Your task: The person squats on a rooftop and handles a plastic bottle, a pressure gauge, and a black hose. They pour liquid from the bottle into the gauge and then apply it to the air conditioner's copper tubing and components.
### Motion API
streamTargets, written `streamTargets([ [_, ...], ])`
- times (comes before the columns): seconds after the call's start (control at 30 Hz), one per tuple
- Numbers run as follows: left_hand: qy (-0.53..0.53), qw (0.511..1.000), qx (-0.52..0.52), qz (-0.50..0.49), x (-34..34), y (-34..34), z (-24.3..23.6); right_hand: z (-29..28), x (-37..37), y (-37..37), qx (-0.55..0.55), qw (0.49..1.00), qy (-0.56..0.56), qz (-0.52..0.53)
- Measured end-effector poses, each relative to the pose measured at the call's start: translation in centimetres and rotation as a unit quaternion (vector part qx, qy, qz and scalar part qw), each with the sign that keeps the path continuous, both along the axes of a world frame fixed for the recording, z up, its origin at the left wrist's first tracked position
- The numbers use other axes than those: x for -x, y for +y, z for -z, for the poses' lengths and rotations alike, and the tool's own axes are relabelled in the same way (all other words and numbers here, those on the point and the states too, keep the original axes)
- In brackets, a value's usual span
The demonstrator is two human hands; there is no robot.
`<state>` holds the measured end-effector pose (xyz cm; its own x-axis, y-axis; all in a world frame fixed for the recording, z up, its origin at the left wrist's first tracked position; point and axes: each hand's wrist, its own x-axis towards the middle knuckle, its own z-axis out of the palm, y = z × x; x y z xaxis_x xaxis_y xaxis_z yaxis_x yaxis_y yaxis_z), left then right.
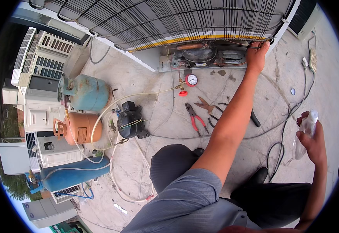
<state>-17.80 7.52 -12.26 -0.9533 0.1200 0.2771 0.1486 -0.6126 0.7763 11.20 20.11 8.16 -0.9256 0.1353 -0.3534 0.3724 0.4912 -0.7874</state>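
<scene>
My left hand [256,58] reaches to the lower right of the refrigerator's back, closed at a thin black tube [239,46] there. Some of its fingertips are hidden behind the tubing. Just left of that hand, a dark compressor [200,56] sits in the refrigerator's open base. At the right, my right hand [312,139] is wrapped round a clear plastic bottle [301,149] with a white cap [313,115]. A round pressure gauge [191,80] with a red valve knob [183,93] stands in front of the compressor, joined to a pale hose [138,95].
Red-handled pliers [196,117] and rusty snips [206,105] lie on the concrete. A loose black compressor [130,120] stands left, near teal [89,93], orange [84,128] and blue [76,173] gas cylinders. Hoses loop below them. A black cable [284,128] trails right to a power strip [313,61].
</scene>
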Motion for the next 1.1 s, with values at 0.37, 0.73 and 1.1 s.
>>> streamTargets([
  [0.37, -0.020, 0.999, -0.007, 0.033, -0.7, -1.5, 0.7, 1.8, 2.2, 0.2, 0.049, 0.998, 0.002, -0.038],
  [0.73, -0.091, 0.721, 0.675, 0.124, -14.2, -11.0, -5.0, 9.1, 8.9, 0.1, -0.129, 0.964, 0.143, -0.185],
  [1.1, -0.048, 0.756, 0.652, -0.041, -30.9, -20.0, -28.5, 15.4, 6.7, -16.0, 0.090, 0.923, 0.128, -0.352],
])
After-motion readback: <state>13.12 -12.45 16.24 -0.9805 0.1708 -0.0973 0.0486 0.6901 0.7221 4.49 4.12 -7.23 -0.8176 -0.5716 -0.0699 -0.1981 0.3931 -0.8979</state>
